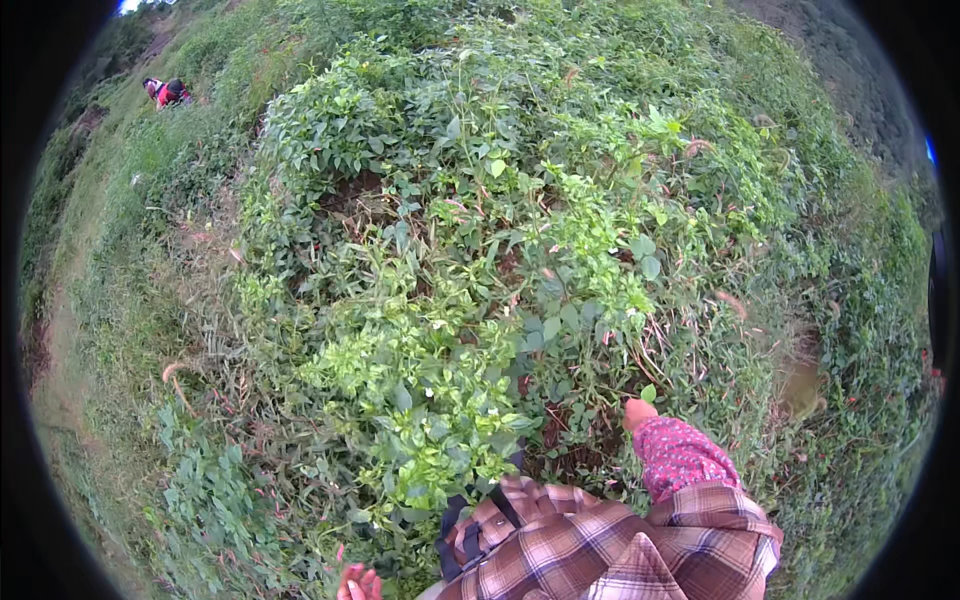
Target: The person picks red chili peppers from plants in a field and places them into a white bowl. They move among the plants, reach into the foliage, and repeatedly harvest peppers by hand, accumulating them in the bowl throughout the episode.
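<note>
My right hand [639, 414] reaches down into low green plants, out from a pink patterned sleeve [686, 454]. Its fingers are mostly hidden, and a small dark spot shows at their tips, too small to name. Thin stems and a bright green leaf [649, 393] are right beside it. At the bottom edge, partly cut off, my left hand [358, 583] has its fingers curled; whether they hold anything is unclear. A small pink plant tip [340, 553] shows just above them. Between the hands, leafy plants with small white flowers [450, 442] grow close to my plaid shirt [555, 544].
Dense, tangled vegetation covers the slope around me. Bare brown soil [577, 457] shows between stems near my right hand. Foxtail-like seed heads [731, 304] stand among the leaves. Far off at the upper left, a person in red [171, 92] is bent among the plants.
</note>
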The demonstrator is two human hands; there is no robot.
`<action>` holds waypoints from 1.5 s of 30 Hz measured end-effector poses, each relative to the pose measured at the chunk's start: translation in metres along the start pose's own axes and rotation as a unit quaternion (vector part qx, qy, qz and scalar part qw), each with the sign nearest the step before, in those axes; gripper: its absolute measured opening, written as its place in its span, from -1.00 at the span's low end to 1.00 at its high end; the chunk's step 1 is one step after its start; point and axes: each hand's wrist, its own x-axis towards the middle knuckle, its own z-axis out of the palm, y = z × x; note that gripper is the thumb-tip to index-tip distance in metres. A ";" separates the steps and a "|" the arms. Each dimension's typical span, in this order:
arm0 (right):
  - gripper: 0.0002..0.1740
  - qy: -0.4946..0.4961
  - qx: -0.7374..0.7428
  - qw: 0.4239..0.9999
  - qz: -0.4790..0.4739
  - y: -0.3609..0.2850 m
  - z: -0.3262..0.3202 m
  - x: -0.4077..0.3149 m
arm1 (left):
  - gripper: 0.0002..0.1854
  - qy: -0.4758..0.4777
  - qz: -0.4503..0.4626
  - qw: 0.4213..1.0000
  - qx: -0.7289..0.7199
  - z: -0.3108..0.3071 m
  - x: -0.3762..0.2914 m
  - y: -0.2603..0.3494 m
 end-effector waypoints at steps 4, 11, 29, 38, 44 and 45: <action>-0.62 0.244 0.019 0.940 -0.237 -0.157 -0.168 0.063 | -0.63 -0.020 -0.024 0.999 0.027 0.070 0.033 0.072; -0.52 0.167 -0.042 0.985 -0.003 -0.156 -0.251 0.157 | -0.66 -0.102 0.032 0.994 0.033 0.126 0.100 0.105; -0.79 -0.157 0.106 0.980 -0.059 -0.136 -0.379 0.287 | -0.67 -0.081 0.002 0.997 -0.013 0.395 0.176 0.208; -0.80 -0.186 0.196 0.951 -0.150 -0.297 -0.514 0.296 | -0.65 -0.043 0.035 0.996 -0.071 0.418 0.189 0.226; -0.80 -0.266 0.433 0.790 -0.343 -0.468 -0.628 0.226 | -0.61 -0.050 0.020 0.996 -0.065 0.422 0.224 0.242; -0.78 -0.270 0.444 0.759 -0.392 -0.497 -0.640 0.203 | -0.59 -0.040 0.024 0.996 -0.075 0.415 0.228 0.239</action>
